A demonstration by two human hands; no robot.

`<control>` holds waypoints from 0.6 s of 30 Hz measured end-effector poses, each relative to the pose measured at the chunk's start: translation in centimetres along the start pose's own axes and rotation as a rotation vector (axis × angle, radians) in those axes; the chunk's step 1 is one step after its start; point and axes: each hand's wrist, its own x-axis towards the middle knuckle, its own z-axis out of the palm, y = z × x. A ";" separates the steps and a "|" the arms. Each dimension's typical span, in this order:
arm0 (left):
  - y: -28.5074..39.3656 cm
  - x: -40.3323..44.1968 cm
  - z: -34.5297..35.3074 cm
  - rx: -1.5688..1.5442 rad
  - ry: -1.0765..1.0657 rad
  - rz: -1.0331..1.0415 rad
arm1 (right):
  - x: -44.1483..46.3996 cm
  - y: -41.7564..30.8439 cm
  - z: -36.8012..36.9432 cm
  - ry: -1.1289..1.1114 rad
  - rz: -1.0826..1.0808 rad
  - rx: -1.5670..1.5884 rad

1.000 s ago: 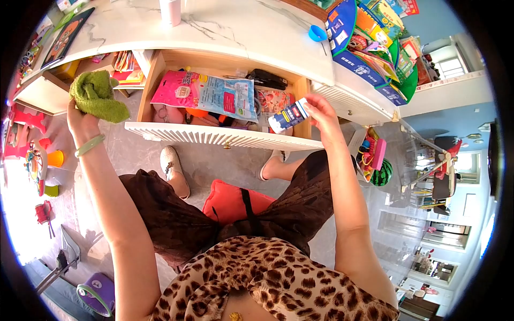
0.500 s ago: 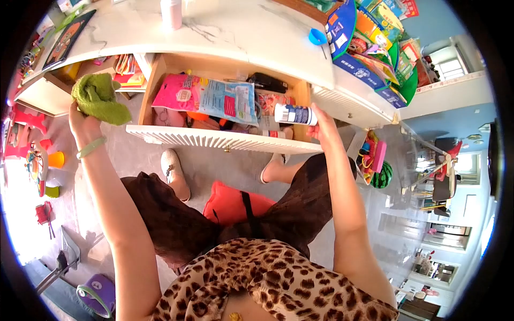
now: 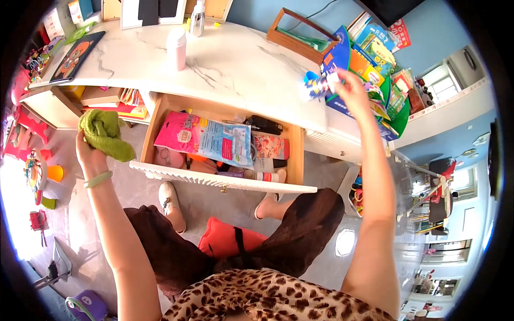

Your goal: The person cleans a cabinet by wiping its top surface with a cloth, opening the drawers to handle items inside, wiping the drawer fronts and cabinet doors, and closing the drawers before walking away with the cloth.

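My left hand (image 3: 90, 154) is wrapped round a crumpled green cloth (image 3: 106, 132), held up at the left of the open drawer (image 3: 296, 147). Over the right end of the marble-look countertop (image 3: 230, 69), my right hand (image 3: 352, 90) grips a small white and dark blue bottle (image 3: 323, 87), smeared by motion. The bottle is tilted, close to a small blue cup (image 3: 311, 76); whether it touches the countertop I cannot tell. In the drawer lie a pink and blue plastic bag (image 3: 206, 140), a black case (image 3: 263, 125) and a white-capped tube (image 3: 267, 176).
A white bottle (image 3: 176, 51) and a clear pump bottle (image 3: 197, 20) stand on the countertop. A wooden frame (image 3: 300, 40) and a blue rack of books (image 3: 375, 69) are at the right. Below the drawer, a red cushion (image 3: 222, 238) lies between the person's legs.
My right hand has carried the bottle from above the drawer up and right to the countertop. The left hand still holds the cloth. The view has tilted up, showing more of the countertop.
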 end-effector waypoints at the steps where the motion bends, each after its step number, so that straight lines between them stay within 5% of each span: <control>1: 0.1 0.4 -0.2 -0.009 0.003 -0.002 | 2.1 -0.8 -0.4 0.023 0.031 -0.043; 7: 1.4 0.6 0.5 0.007 -0.038 0.028 | 12.2 4.7 0.3 0.070 -0.066 -0.619; 11: 2.1 1.8 0.5 0.008 -0.133 -0.002 | 14.7 8.6 2.0 0.022 0.010 -0.648; 14: 1.3 1.4 2.3 -0.003 0.007 -0.003 | 14.9 9.9 2.7 0.002 -0.040 -0.619; 18: 0.9 2.3 1.6 -0.007 -0.123 -0.030 | 14.2 9.1 1.2 0.157 -0.072 -0.655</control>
